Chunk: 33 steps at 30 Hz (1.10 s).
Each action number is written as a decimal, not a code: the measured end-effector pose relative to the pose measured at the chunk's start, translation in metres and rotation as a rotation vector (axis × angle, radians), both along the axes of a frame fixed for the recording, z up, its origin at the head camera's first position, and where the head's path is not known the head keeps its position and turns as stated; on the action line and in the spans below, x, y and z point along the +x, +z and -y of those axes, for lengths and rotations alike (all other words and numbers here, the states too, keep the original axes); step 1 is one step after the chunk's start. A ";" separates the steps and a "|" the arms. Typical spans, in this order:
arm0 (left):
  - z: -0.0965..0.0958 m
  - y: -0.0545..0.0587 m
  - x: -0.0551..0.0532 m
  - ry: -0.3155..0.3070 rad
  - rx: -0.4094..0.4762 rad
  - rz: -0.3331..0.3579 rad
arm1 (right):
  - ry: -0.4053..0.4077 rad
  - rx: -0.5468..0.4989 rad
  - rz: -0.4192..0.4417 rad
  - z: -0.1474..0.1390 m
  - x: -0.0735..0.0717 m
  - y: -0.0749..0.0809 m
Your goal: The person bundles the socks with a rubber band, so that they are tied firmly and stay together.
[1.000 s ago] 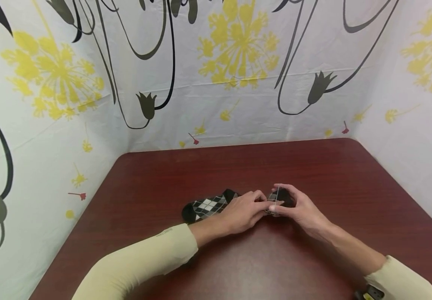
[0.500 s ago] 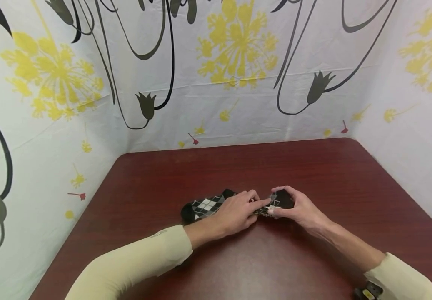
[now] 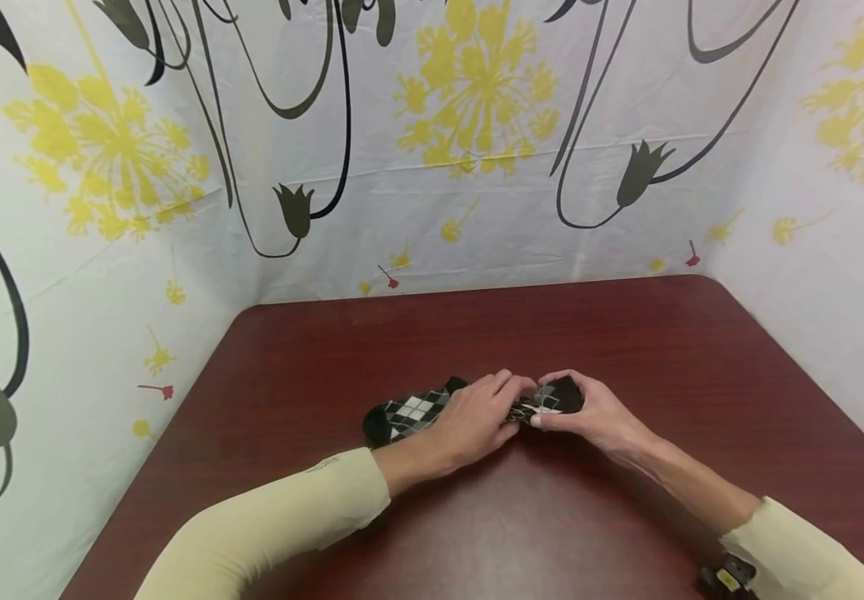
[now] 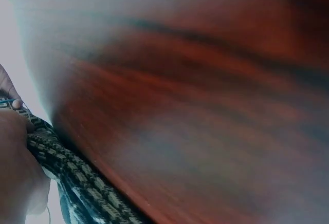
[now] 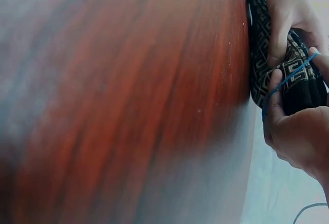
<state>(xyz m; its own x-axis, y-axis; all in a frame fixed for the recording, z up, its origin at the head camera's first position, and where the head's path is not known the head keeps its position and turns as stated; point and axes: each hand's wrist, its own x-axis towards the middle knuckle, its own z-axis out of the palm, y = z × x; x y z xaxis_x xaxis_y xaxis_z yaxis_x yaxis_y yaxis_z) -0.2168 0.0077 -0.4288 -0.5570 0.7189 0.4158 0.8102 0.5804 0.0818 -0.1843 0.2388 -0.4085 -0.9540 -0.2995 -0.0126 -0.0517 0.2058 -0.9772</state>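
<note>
While the right hand (image 3: pixel 606 417) spans the black end (image 3: pixel 571 396) of the sock bundle (image 3: pixel 412 412), its thumb and fingers pinch that end from either side, a thin blue band (image 5: pixel 294 74) stretched between them in the right wrist view. Just beside it, the left hand (image 3: pixel 469 425) grips the middle of the bundle; some of its fingers are hidden. Lying near the centre of the head view, the bundle has its long axis nearly crosswise, rising slightly to the right; the band runs across that axis at the right hand's end, so the right hand is nearer, with the argyle part left of both hands. Beneath spreads the reddish surface (image 3: pixel 372 342), and behind it a flower-printed cloth (image 3: pixel 372 192) fills the upper frame.
</note>
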 end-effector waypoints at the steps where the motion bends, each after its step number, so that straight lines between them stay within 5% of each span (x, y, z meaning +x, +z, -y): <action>1: -0.002 0.000 0.000 0.008 -0.003 -0.008 | -0.002 0.005 -0.004 0.000 0.000 0.000; 26: -0.019 0.006 -0.008 -0.018 -0.003 -0.164 | 0.036 -0.014 0.048 -0.002 0.000 0.002; 33: -0.023 0.010 -0.008 0.029 0.008 -0.203 | 0.034 -0.026 0.058 -0.002 -0.001 0.002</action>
